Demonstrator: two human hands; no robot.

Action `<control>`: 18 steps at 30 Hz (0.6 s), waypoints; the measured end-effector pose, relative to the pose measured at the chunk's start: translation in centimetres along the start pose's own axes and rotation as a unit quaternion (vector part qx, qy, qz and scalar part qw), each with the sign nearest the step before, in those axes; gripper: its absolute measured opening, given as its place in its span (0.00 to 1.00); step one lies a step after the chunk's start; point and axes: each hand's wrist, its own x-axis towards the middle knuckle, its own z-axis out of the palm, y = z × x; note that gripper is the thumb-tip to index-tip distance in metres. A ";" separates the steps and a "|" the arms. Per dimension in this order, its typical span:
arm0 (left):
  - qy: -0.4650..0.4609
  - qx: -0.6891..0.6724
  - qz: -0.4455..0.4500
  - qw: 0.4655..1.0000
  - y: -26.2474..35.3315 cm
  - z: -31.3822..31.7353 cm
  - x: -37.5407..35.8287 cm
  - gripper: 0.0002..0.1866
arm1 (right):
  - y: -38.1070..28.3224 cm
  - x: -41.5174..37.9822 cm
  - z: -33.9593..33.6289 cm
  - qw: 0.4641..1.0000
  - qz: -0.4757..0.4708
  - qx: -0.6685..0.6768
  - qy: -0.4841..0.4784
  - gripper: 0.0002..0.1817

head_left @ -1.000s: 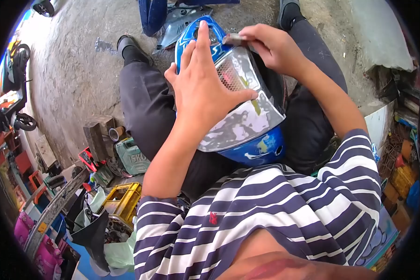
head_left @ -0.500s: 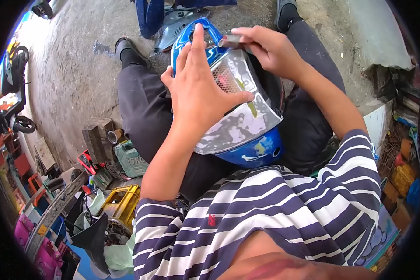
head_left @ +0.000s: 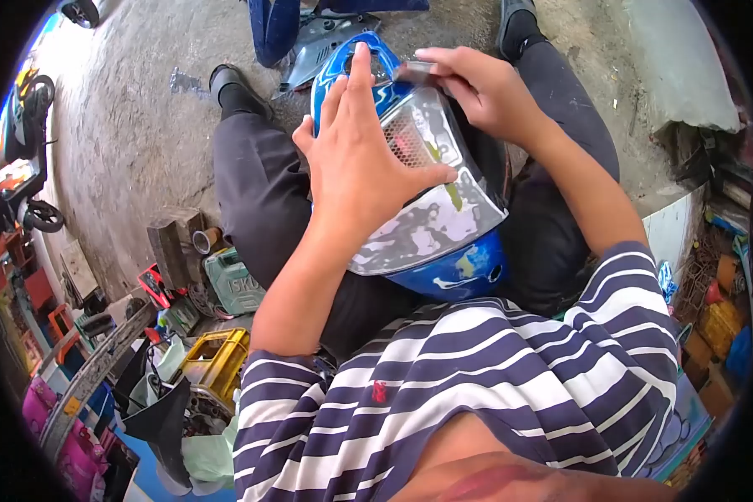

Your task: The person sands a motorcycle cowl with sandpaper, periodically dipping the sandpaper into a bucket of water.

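Note:
A blue motorcycle body panel [head_left: 443,272] rests across the lap, its middle face patchy grey and white with a mesh insert [head_left: 403,140]. Spread over the panel's left side, my left hand [head_left: 356,163] lies with fingers stretched towards the far end and thumb out to the right. My right hand [head_left: 485,88] pinches a small folded piece of what looks like sandpaper [head_left: 416,72]. That piece touches the panel near its blue far end, at the right edge. The fingertips under it are partly hidden.
Beyond the panel, a grey plastic part [head_left: 322,50] lies on the concrete floor [head_left: 142,125]. At left stand a green case [head_left: 233,280], a wooden block [head_left: 174,243] and a yellow crate [head_left: 217,360]. A concrete ledge [head_left: 682,67] is at upper right, with clutter below.
My right hand and the folded piece have shifted very slightly at the panel's edge, and the piece is now blurred. My left hand keeps its place on the panel.

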 end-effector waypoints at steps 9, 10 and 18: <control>-0.007 -0.017 -0.003 1.000 0.2 -0.3 0.3 0.87 | -2.7 -0.7 -0.6 0.994 -0.032 0.013 -0.105 0.27; -0.010 -0.024 -0.009 1.000 0.1 -0.5 0.2 0.87 | -3.1 -1.0 0.0 0.994 -0.066 0.031 -0.078 0.27; -0.006 -0.021 -0.006 1.000 0.1 -0.3 0.5 0.86 | -3.0 -1.0 0.6 0.992 -0.094 0.051 -0.062 0.25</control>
